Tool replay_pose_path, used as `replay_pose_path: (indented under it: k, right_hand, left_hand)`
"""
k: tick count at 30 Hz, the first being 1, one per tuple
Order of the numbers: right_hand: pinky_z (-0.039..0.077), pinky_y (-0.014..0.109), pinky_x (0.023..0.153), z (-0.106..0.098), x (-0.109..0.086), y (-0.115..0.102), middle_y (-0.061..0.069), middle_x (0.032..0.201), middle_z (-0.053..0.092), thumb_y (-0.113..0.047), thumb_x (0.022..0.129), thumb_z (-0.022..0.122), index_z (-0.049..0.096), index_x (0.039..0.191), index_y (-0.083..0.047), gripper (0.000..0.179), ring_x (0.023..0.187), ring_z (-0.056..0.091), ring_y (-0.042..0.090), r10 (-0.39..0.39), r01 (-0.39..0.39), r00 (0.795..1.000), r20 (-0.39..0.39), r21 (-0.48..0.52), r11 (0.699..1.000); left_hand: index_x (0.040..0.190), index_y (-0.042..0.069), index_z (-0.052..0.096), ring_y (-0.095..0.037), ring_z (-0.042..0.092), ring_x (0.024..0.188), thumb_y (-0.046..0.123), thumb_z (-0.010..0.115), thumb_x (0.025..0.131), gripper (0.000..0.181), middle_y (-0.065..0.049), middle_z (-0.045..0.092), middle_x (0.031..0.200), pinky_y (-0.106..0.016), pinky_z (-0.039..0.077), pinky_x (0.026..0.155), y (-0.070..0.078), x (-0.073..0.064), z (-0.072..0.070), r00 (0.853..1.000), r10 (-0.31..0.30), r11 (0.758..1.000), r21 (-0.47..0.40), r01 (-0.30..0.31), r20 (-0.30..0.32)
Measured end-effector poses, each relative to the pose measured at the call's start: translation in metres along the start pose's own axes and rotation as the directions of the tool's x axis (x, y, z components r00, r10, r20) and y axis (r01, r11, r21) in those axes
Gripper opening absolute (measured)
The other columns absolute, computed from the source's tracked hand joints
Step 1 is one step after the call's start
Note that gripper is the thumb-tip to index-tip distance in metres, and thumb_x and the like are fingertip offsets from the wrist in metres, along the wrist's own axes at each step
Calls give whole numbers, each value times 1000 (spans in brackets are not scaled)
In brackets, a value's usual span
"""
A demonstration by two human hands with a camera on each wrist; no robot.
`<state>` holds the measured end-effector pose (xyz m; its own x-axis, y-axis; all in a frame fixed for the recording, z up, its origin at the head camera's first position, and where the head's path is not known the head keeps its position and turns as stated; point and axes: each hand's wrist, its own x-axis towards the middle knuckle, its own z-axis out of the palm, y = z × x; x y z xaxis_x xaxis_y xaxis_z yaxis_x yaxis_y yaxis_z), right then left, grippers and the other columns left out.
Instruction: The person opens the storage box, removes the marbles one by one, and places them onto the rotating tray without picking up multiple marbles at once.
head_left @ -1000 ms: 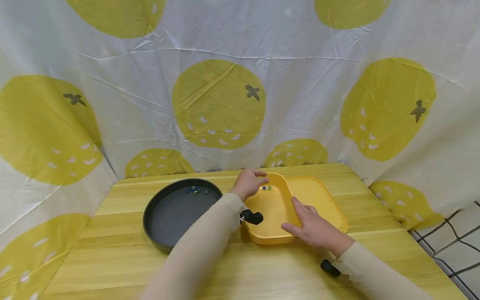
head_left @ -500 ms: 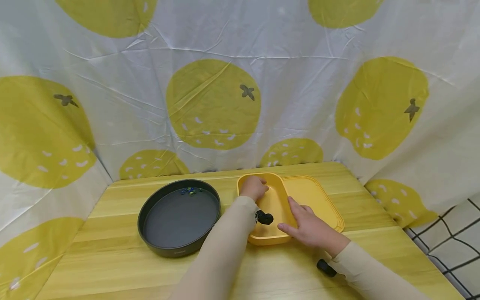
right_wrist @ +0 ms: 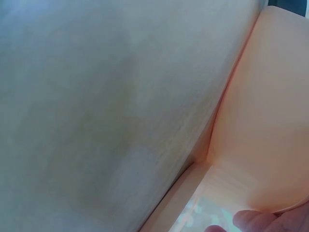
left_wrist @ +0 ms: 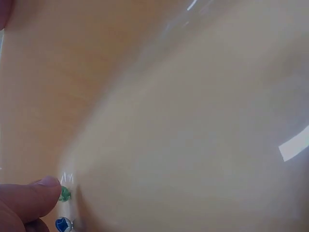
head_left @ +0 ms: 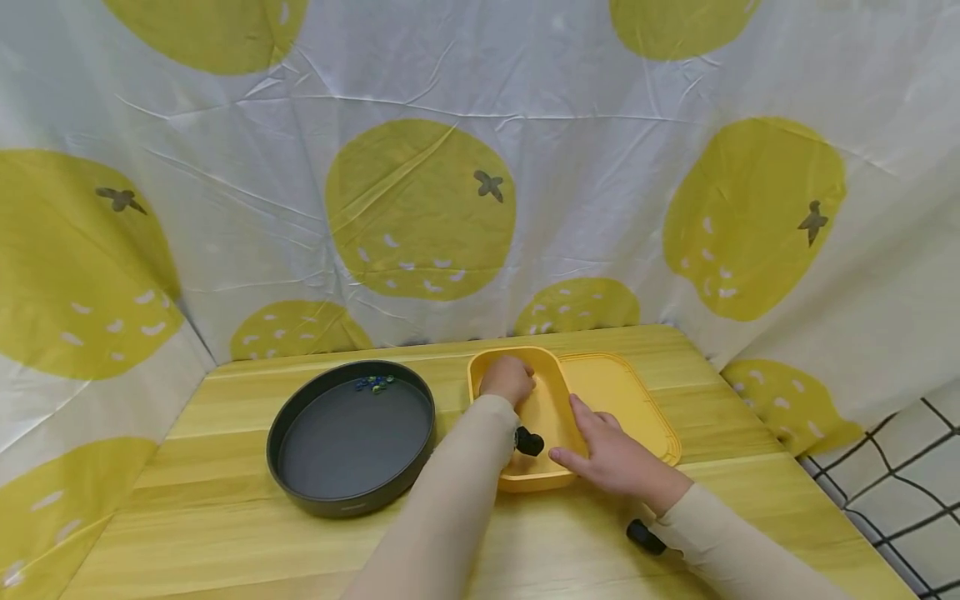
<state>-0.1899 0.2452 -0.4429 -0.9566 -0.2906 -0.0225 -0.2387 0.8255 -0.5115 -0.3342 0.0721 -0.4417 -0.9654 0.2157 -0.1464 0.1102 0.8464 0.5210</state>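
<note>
My left hand (head_left: 510, 379) reaches down into a yellow plastic box (head_left: 551, 479), at its far left part. In the left wrist view the thumb touches a green marble (left_wrist: 64, 194), and a blue marble (left_wrist: 63, 224) lies just below it, by a fingertip. Whether the fingers pinch either marble cannot be told. My right hand (head_left: 618, 458) holds the box's right wall near the front, the thumb over the rim and the fingers along the outer side. Left of the box stands a round dark grey pan (head_left: 352, 450) with several small blue and green marbles (head_left: 375, 383) at its far side.
A flat yellow lid (head_left: 622, 392) lies on the wooden table (head_left: 225, 533) to the right of the box. A white curtain with yellow fruit prints (head_left: 420, 208) hangs behind the table. A black wire grid (head_left: 892, 475) stands beyond the right edge.
The left hand has moved from above the box's left rim down into it, hiding the marbles there from the head view. The right hand stays at the box's wall.
</note>
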Motion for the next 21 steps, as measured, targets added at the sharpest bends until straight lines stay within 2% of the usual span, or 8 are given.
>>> replay_pose_path:
  k: [7, 12, 21]
  right_hand:
    - [36, 67, 118, 1, 0, -1, 25, 171, 27, -65, 101, 58, 13, 166, 6, 106, 151, 31, 54, -5, 5, 1000, -6, -12, 1000]
    - [36, 68, 118, 1, 0, -1, 26, 171, 26, -64, 101, 58, 12, 167, 5, 106, 151, 30, 55, 1, -1, 1000, 1, -1, 1000]
    - [36, 68, 118, 0, -1, -2, 27, 171, 26, -63, 102, 59, 13, 166, 6, 105, 151, 30, 56, 0, 0, 1000, 3, 3, 1000]
  left_hand:
    - [131, 28, 77, -21, 68, 125, 22, 65, 104, 29, 7, 73, 137, -39, 59, 100, -1, -2, 1, 999, -14, 999, 34, 15, -32]
    - [122, 31, 81, -18, 71, 114, 25, 67, 104, 24, 9, 74, 133, -34, 61, 89, -1, 0, 4, 1000, -22, 997, 72, 22, -11]
    - [116, 31, 83, -15, 71, 108, 26, 74, 100, 19, 11, 75, 129, -33, 60, 90, 1, -1, 7, 1000, -18, 996, 87, 16, 20]
